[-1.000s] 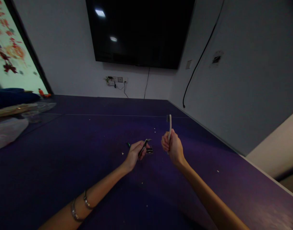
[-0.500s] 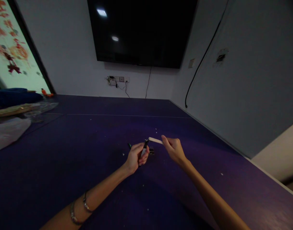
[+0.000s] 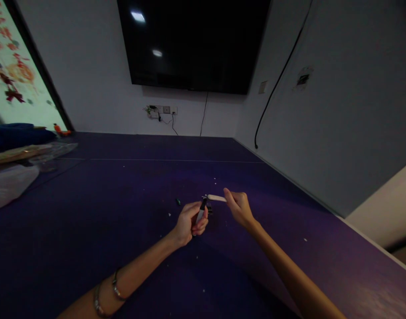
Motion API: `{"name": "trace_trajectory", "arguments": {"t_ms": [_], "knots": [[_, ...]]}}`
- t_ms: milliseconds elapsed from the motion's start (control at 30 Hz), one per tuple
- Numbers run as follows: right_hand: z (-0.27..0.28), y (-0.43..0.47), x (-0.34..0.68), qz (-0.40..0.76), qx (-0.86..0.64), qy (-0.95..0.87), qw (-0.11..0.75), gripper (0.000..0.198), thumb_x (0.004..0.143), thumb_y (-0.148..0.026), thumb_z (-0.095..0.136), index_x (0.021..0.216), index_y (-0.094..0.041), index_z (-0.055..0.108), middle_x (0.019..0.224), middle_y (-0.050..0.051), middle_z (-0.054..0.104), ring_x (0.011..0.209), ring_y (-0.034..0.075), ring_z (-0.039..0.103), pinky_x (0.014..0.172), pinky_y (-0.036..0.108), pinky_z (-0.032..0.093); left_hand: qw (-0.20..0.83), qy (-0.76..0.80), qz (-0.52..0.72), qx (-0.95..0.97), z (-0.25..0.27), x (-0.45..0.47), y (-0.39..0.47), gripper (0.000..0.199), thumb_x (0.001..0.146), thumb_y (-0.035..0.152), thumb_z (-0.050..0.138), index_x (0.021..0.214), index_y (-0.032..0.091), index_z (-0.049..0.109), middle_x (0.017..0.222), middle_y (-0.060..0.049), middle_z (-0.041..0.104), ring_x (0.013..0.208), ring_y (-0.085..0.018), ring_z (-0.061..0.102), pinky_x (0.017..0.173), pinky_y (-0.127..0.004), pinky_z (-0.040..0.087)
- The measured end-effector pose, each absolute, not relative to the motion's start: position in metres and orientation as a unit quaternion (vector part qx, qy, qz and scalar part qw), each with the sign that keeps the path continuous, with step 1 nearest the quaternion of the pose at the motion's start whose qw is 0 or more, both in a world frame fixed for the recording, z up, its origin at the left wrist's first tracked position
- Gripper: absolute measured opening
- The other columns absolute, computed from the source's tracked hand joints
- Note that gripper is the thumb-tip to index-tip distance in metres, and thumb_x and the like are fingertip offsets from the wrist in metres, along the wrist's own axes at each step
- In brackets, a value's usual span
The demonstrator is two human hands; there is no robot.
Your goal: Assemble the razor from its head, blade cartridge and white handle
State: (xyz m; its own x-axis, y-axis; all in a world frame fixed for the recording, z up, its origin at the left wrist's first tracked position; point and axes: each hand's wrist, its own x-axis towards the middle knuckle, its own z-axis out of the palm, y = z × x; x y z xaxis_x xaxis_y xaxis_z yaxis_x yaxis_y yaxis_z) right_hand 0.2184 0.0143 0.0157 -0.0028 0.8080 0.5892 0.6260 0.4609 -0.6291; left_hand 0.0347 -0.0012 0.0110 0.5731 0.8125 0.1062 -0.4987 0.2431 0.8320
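Observation:
My left hand [image 3: 188, 223] is closed around a slim black-and-grey tool [image 3: 200, 215], its dark end pointing up and away from me. Its exact kind is too small to make out. In my right hand [image 3: 239, 207], thumb and fingers pinch a pale, flat stick with a rounded end [image 3: 217, 198]. The stick's tip is right at the tool's dark end; whether they touch I cannot tell. Partly hidden behind my left fingers is a small dark object [image 3: 210, 207] on the purple surface [image 3: 139, 212]. A small green-and-black piece [image 3: 178, 201] lies to the left.
Several tiny white scraps are scattered over the surface, one [image 3: 305, 239] at the right. Plastic bags [image 3: 13, 184] and a blue cloth [image 3: 20, 135] lie at far left. A black cable [image 3: 279, 82] hangs along the right wall. A television [image 3: 193, 44] is mounted ahead.
Both hands keep their holds. The stick's tip has dropped slightly and tilted beside the tool's dark end. The view has shifted a little.

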Motion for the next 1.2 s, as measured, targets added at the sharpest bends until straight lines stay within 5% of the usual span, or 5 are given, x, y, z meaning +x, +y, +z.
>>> {"name": "trace_trajectory", "arguments": {"t_ms": [400,767,1200], "knots": [[0.014,0.015,0.224,0.034,-0.489,-0.703,0.515,0.046,0.089,-0.036,0.038,0.048,-0.019,0.026,0.045,-0.004,0.027,0.042,0.006,0.024,0.045,0.025,0.017,0.810,0.121,0.396,0.415,0.012,0.036,-0.003,0.028,0.083,0.031,0.045,0.062,0.014,0.052,0.036,0.006,0.030,0.031,-0.004,0.016,0.027,-0.013,0.016],[0.013,0.011,0.219,0.017,-0.462,-0.699,0.545,0.044,0.090,-0.031,0.037,0.049,-0.019,0.030,0.046,-0.004,0.031,0.042,0.007,0.028,0.046,0.026,0.020,0.942,-0.022,0.163,0.294,0.017,0.030,-0.012,0.023,0.084,0.029,0.044,0.065,0.017,0.048,0.039,0.009,0.024,0.029,-0.003,0.004,0.025,-0.013,0.009],[0.006,0.011,0.215,0.027,-0.478,-0.688,0.545,0.045,0.090,-0.035,0.034,0.048,-0.020,0.029,0.045,-0.003,0.031,0.042,0.008,0.028,0.046,0.026,0.021,0.920,0.021,0.204,0.335,0.020,0.030,-0.012,0.025,0.083,0.033,0.047,0.063,0.018,0.045,0.041,0.008,0.022,0.031,-0.003,0.007,0.027,-0.015,0.007]]}}
